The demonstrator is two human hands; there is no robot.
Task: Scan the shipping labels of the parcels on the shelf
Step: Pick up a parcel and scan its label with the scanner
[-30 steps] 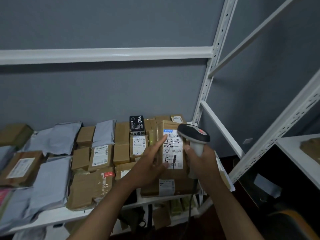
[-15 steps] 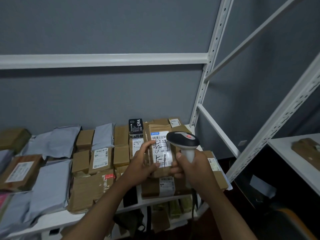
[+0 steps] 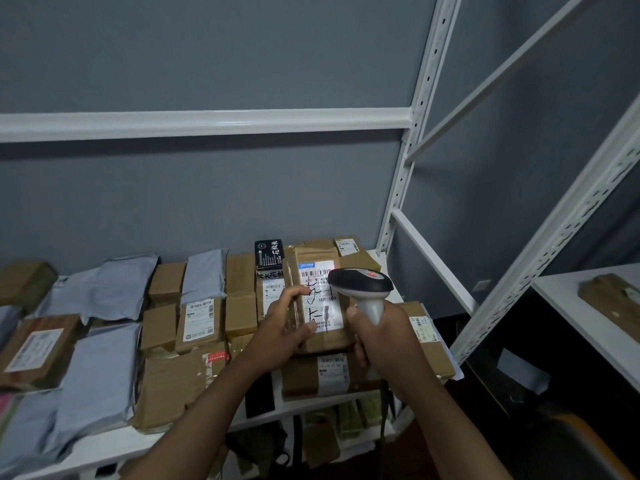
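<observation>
Box stands upright above the shelf in our left hand, its label facing us, while our right hand grips the scanner just right of it.

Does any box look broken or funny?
Yes. The big front box looks crumpled, with torn tape. The box gripped by the left hand has black scribbles across its label.

Held parcel: brown matt cardboard, glossy clear tape on its near-left edge
Shipping label: white paper, slight sheen
Scanner: smooth plastic, dark glossy head, grey handle
Mailer bags: grey plastic film, wrinkled
Shelf: white painted metal, smooth
</observation>
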